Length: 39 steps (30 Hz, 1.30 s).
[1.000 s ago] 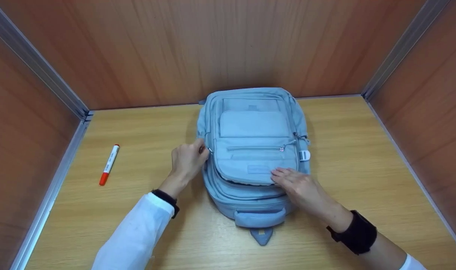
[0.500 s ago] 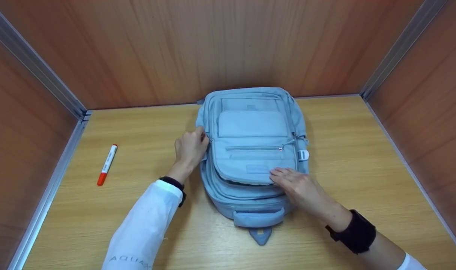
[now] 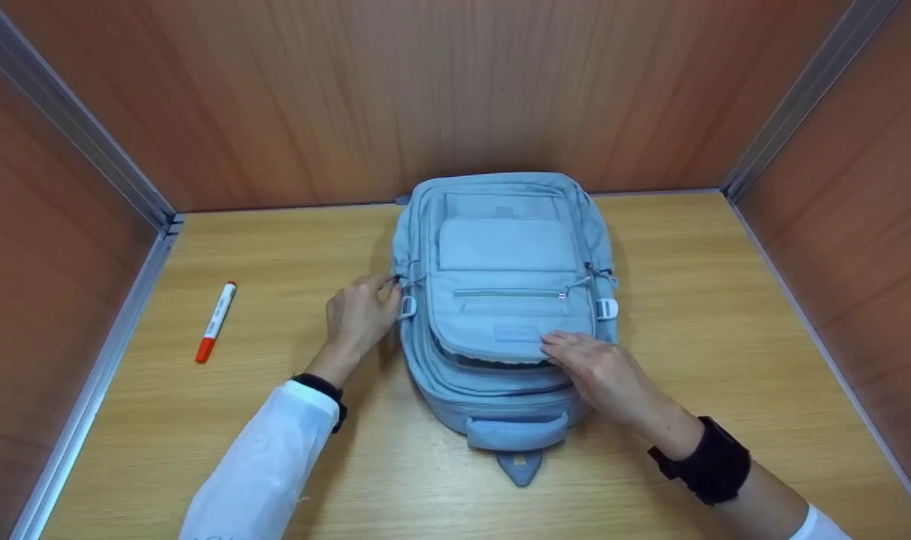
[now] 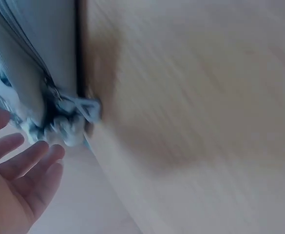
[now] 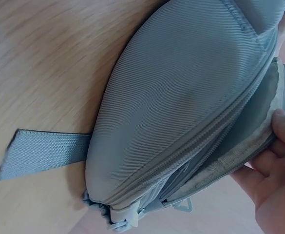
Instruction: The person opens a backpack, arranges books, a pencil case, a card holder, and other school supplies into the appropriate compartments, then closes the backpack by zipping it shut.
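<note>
A light blue backpack [image 3: 508, 247] lies on the table, its top handle [image 3: 517, 433] towards me. The front pocket is unzipped at its near edge, where a dark gap shows. My right hand [image 3: 605, 375] pinches the pocket's flap [image 5: 230, 158]; in the right wrist view the thumb is at the lining and the fingers lie on the outer side. My left hand [image 3: 362, 315] is beside the pack's left side, near a white strap buckle [image 3: 407, 306]. In the left wrist view its fingers [image 4: 28, 163] are loosely bent, with nothing held. A triangular pull [image 4: 88, 108] hangs off the side.
A white marker with a red cap [image 3: 216, 322] lies on the table to the left. Wooden panels [image 3: 455, 97] with metal edging stand at the back and both sides. A pointed strap tab [image 3: 520, 469] sticks out below the handle.
My left hand moved up along the pack's left side at the zipper, then drew back a little to the left and let go. My right hand stays on the flap.
</note>
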Motion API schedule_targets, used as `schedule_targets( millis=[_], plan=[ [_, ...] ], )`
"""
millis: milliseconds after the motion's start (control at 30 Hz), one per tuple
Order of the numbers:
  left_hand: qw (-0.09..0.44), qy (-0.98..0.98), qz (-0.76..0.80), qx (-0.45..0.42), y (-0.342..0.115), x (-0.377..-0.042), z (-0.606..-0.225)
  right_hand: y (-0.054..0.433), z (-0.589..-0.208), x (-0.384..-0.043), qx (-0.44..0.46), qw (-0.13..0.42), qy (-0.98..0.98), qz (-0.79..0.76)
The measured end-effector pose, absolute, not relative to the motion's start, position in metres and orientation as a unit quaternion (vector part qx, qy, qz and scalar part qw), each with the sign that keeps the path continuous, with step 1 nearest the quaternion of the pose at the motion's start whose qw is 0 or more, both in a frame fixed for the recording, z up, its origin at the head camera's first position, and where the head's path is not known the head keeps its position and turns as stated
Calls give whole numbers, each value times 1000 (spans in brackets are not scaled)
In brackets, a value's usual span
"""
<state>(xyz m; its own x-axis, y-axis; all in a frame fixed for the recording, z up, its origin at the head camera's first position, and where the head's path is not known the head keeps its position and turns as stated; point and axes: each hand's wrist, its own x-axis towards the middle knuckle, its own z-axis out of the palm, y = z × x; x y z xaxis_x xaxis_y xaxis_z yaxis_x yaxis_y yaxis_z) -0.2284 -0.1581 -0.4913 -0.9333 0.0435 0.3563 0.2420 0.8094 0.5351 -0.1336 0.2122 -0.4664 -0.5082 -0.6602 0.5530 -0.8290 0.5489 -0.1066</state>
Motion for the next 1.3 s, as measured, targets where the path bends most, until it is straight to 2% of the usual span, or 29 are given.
schedule_targets(
  millis=[367,700,900,1067,1300],
  plan=[
    [145,-962,-230,8,-228,-213,-506,209,-446,-135,426,276,-845,170],
    [-3,-976,-179,127,-292,-210,-516,208,-436,-136,420,276,-844,189],
    [-46,-968,-167,183,-321,-208,-518,207,-433,-136,421,276,-843,187],
    [-50,-966,-149,205,-334,-204,-518,207,-431,-136,419,269,-847,189],
    [-11,-962,-171,214,-334,-202,-514,208,-431,-135,411,256,-854,190]
  ],
)
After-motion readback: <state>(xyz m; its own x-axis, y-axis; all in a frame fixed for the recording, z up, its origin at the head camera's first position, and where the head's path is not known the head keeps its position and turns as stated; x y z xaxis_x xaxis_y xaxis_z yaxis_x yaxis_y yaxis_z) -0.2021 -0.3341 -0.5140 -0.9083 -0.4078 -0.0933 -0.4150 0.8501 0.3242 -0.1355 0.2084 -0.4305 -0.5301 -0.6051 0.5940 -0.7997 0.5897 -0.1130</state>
